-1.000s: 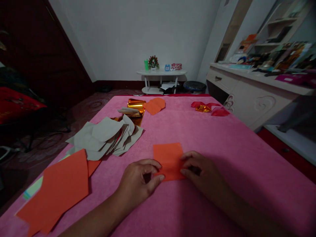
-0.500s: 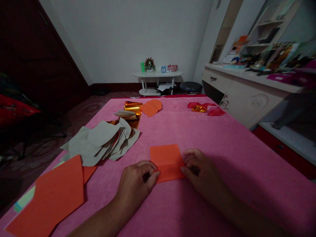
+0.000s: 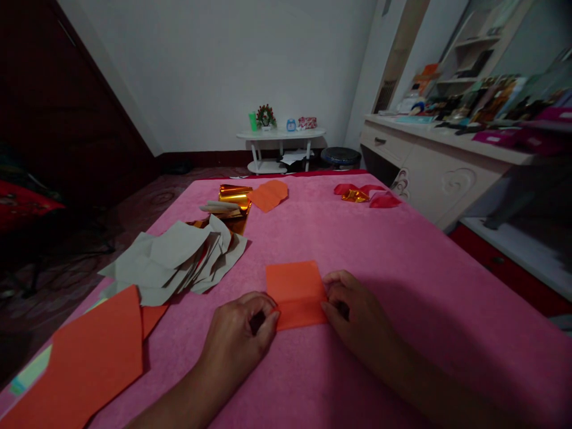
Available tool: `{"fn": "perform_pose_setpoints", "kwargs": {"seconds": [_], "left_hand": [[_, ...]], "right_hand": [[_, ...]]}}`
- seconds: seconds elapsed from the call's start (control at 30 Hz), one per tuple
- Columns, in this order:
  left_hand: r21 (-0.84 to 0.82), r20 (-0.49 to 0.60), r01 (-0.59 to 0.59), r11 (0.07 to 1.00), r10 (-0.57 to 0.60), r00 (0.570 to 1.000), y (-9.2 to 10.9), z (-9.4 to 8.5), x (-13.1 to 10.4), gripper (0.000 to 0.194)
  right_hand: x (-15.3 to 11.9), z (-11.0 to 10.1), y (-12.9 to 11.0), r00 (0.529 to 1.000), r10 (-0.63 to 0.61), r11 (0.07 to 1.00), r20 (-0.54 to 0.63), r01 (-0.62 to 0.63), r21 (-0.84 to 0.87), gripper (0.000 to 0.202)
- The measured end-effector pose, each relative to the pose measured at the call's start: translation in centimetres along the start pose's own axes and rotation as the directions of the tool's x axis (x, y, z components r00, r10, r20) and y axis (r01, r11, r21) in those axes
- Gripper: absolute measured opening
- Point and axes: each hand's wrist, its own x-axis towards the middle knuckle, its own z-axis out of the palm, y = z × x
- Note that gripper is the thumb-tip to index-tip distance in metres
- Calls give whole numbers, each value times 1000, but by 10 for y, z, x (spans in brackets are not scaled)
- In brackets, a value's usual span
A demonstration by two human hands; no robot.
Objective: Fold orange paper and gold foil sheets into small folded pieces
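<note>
- Two hands at work on a small, flat orange paper square [image 3: 297, 292], low in the middle of a pink plush cloth [image 3: 308, 232], with a crease running across its lower part.
- With the left hand [image 3: 236, 328], pinches the lower left corner, thumb and forefinger together on the paper.
- With the right hand [image 3: 360, 310], pinches the lower right edge between thumb and forefinger, other fingers curled in close.
- To the left of the left arm, large angular orange sheets [image 3: 96, 351], overlapping, on top of a pale green paper with blue marks [image 3: 33, 369].
- Just beyond those, a loose heap of thin grey paper pieces [image 3: 179, 256], fanned and curling.
- Behind the heap, shiny gold foil [image 3: 235, 200], partly rolled, with a grey paper roll [image 3: 220, 207] beside it.
- Touching the foil, a rounded orange cutout [image 3: 269, 195].
- Well apart, near the far right corner of the cloth, glossy red scraps [image 3: 384, 199] around a crumpled gold scrap [image 3: 355, 195].
- Past the cloth, on the right, a white carved dresser [image 3: 429, 158] crowded with bottles and other items.
- Against the far wall, a white oval side table [image 3: 281, 135] bearing a green cup [image 3: 252, 121], a red-and-green potted plant [image 3: 266, 115], a small blue clock [image 3: 291, 124] and a red-and-white box [image 3: 307, 123].
</note>
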Motion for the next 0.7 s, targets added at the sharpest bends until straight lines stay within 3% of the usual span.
{"fn": "perform_pose_setpoints", "kwargs": {"seconds": [0.7], "left_hand": [[29,-21,52,998,-51,998,-5,6,4,15]], "right_hand": [[3,3,-2,998,30,995,50,-25,-100,24]]}}
